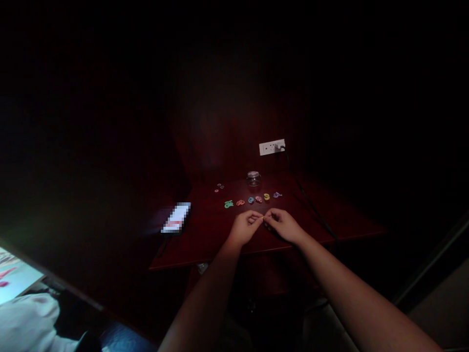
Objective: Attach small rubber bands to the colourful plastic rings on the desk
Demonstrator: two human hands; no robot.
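Note:
My left hand (245, 228) and my right hand (283, 226) meet fingertip to fingertip above the dark red table. Pinched between them is a small yellow band (263, 217), mostly hidden by the fingers. Just beyond lies a row of small elastic bands in colour groups: green (228, 204), orange (240, 202), blue (251, 200), pink (258, 199), yellow (266, 196) and purple (277, 195). Farther back stands a small clear jar (253, 179) with a lid. To its left are a few loose bands (219, 185).
A phone (176, 218) with a lit, blurred screen is at the table's left side. On the back wall a white socket (271, 147) holds a plug, its black cable (311, 203) running down across the table's right. Pale cloth (29, 320) shows at lower left.

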